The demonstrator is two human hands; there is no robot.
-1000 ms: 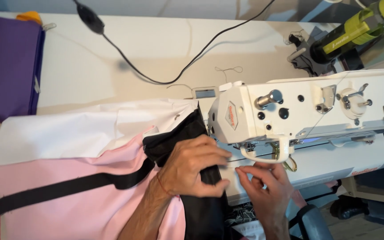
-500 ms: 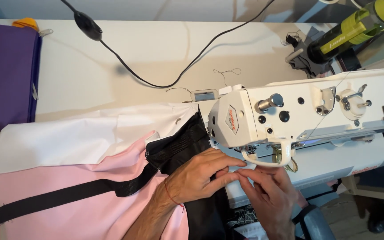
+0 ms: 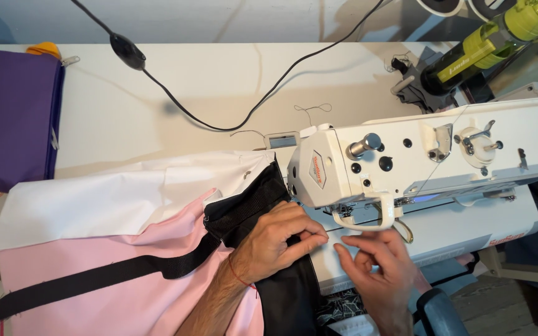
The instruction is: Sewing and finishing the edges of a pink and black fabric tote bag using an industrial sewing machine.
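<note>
Head camera looks down at our two hands in front of a white sewing machine (image 3: 406, 162) on a white table (image 3: 157, 106). Our left hand (image 3: 275, 239) lies on the black fabric (image 3: 263, 211). Its fingers are curled, and thumb and forefinger pinch the edge of the cloth just beside the needle area, so this hand has a closed hold on the fabric. Our right hand (image 3: 375, 267) is near it, a little lower, on the flat bed of the machine. Its fingers are half open and bent. We think it holds nothing, but the fingertips are small here, so a thread between them cannot be excluded.

The black fabric lies partly under the machine head, and the rest hangs down toward us. It is joined with a pink cloth (image 3: 126, 286) that has a black strap (image 3: 113, 277) across it, and a white cloth (image 3: 113, 199) lies beside the pink one.

As for the progress, we judge that the work is in the middle. The piece is already placed at the needle, but we cannot see a finished seam on this edge, so the sewing of this part seems not yet done.

A black cable (image 3: 175, 93) crosses the table, and a purple bag (image 3: 14, 118) lies at the far left.
</note>
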